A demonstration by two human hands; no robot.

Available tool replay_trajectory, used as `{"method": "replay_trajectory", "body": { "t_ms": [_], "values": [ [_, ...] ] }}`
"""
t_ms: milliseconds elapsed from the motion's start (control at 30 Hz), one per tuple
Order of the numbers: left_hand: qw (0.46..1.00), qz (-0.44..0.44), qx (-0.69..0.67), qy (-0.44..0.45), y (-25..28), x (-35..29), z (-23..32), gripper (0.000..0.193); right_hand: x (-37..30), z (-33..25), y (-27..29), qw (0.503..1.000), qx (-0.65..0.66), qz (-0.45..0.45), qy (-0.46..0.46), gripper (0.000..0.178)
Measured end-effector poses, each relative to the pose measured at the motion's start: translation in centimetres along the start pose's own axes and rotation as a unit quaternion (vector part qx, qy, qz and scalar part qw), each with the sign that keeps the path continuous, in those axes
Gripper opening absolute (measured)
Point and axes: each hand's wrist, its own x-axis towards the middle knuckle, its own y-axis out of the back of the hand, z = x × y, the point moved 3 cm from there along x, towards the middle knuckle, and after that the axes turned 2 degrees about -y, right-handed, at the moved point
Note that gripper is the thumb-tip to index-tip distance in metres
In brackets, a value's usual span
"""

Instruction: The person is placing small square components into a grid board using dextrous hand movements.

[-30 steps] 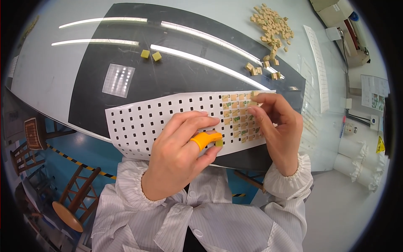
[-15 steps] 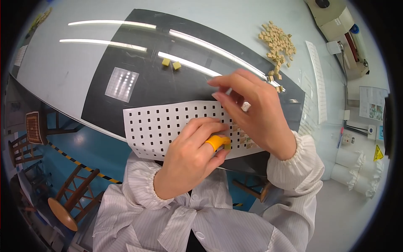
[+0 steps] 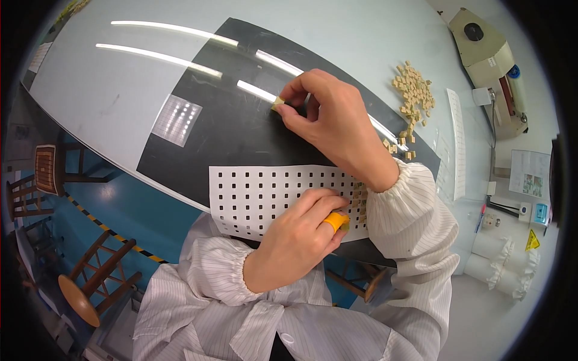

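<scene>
My right hand [image 3: 331, 123] reaches over the dark mat, and its thumb and fingers pinch a small yellow block [image 3: 277, 103]. Lower down, my left hand [image 3: 301, 240] lies curled on a white sheet [image 3: 241, 191] with rows of small dark square holes. An orange cover wraps one of its fingers. Between those fingertips shows a small yellow-green block [image 3: 345, 227], partly hidden. Light wooden pieces [image 3: 359, 195] sit along the sheet's right end, in part behind my right forearm.
Small wooden blocks [image 3: 414, 90] lie heaped at the far right, some straying onto the mat [image 3: 241, 132]. A clear gridded sheet [image 3: 176, 120] rests at the mat's left. A beige machine [image 3: 481, 54] stands at the right, beyond a long white strip [image 3: 456, 144]. Wooden stools [image 3: 78, 301] stand below left.
My right hand has moved left and away from me, from above the holed sheet to the yellow blocks, and closed on one. My left hand stays curled on the sheet. The whole view has shifted.
</scene>
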Motion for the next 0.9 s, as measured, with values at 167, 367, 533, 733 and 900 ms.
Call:
{"method": "replay_trajectory", "body": {
  "t_ms": [167,367,533,733,900],
  "values": [
    [1.0,0.018,0.002,0.0,-0.1,0.1,0.1,0.023,-0.2,-0.5,-0.5,0.998,-0.069,-0.008,0.008,0.017],
    [1.0,0.021,0.008,0.019,-0.3,0.1,0.2,0.024,-0.9,-0.7,-0.5,0.996,-0.081,-0.001,0.034,0.017],
    [0.999,0.026,0.009,0.023,-0.6,0.2,0.3,0.025,-1.6,-0.3,0.1,0.992,-0.115,0.0,0.056,0.017],
    [0.999,0.012,0.027,0.019,-0.3,0.0,0.0,0.024,-7.5,-1.1,5.4,0.999,-0.01,-0.039,-0.009,0.017],
    [1.0,0.004,0.019,0.021,-0.2,0.1,0.1,0.029,-13.1,-0.8,6.7,0.997,-0.014,-0.078,-0.008,0.026]
  ]
}}
